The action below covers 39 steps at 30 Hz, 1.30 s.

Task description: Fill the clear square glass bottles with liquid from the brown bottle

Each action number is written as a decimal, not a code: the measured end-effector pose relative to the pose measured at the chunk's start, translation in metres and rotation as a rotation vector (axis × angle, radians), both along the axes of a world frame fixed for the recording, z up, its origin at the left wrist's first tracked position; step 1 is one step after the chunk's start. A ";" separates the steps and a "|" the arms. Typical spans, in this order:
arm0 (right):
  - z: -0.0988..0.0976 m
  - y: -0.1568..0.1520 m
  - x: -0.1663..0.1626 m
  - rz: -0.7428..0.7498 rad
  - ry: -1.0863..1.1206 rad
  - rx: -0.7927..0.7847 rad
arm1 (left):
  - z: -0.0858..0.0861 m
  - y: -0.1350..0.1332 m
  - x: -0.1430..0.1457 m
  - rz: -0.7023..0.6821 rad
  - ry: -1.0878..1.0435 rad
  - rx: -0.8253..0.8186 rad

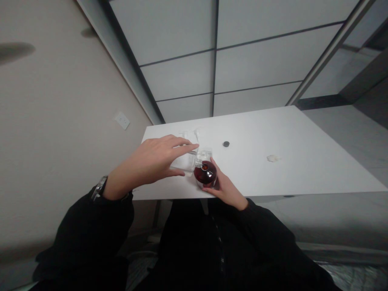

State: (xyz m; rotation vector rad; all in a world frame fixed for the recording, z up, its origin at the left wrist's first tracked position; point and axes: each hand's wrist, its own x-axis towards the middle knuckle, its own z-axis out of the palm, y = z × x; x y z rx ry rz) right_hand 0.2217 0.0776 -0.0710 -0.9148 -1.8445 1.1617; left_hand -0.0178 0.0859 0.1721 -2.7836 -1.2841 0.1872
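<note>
My left hand (160,157) is closed around a clear bottle (185,162), tipped sideways so that its neck points right. That neck meets the opening of a dark red-brown bottle (206,173), which stands near the front edge of the white table (257,133). Wrapped about the right side of the dark bottle is my right hand (226,188). Just behind the two bottles lies a clear plastic piece (205,152), whose kind I cannot make out. Whether liquid is flowing between the bottles is too small to tell.
A small dark round cap (226,144) lies on the table behind the bottles. Farther right is a pale crumpled scrap (273,158). A white pump head (197,135) lies beyond my left hand. The wall with a socket (123,120) borders the left side; panelled doors (257,60) stand behind.
</note>
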 end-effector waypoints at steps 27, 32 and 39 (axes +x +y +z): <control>0.003 0.000 0.000 0.001 -0.008 -0.015 | 0.004 0.003 0.009 -0.036 0.049 0.009; 0.003 0.000 0.000 -0.001 -0.005 -0.018 | 0.001 0.005 0.007 -0.057 0.005 -0.009; 0.003 0.001 0.000 0.002 -0.017 -0.022 | -0.001 0.007 0.006 -0.081 0.008 0.001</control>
